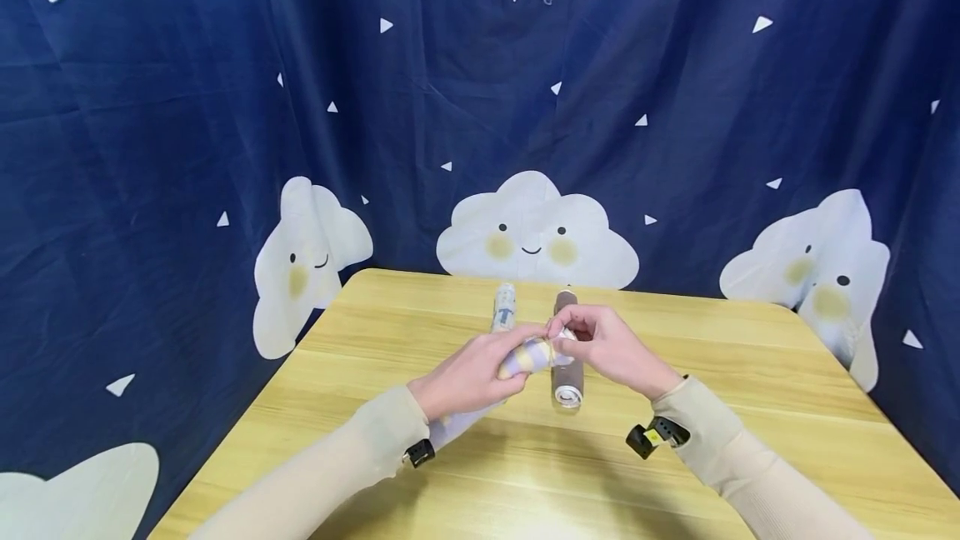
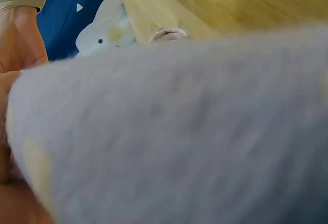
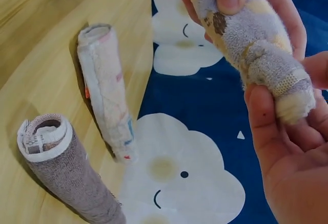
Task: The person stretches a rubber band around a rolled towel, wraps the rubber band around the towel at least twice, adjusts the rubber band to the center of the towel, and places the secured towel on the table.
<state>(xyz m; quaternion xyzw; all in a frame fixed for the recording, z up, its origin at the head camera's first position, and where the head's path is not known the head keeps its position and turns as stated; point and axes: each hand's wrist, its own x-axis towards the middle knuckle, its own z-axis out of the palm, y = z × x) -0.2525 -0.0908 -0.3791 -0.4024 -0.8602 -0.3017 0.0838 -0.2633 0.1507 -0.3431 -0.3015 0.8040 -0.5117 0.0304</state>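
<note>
A rolled towel (image 1: 531, 357) in lilac and yellow is held up over the table between both hands. My left hand (image 1: 472, 369) grips it around the body, with the thumb lying along the roll in the right wrist view. At its far end, my right hand (image 1: 611, 348) pinches the tip, where the right wrist view shows a turned-over fold (image 3: 279, 73) of cloth. The rear part of the roll runs back beneath the left forearm. In the left wrist view the towel (image 2: 169, 126) fills most of the picture, blurred and close.
A brown rolled towel (image 1: 567, 382) lies on the wooden table (image 1: 675, 457), just beyond and below the right hand. Left of it lies a white patterned rolled towel (image 1: 505, 307), partly behind the hands. A dark blue curtain (image 1: 480, 90) with clouds stands behind the table.
</note>
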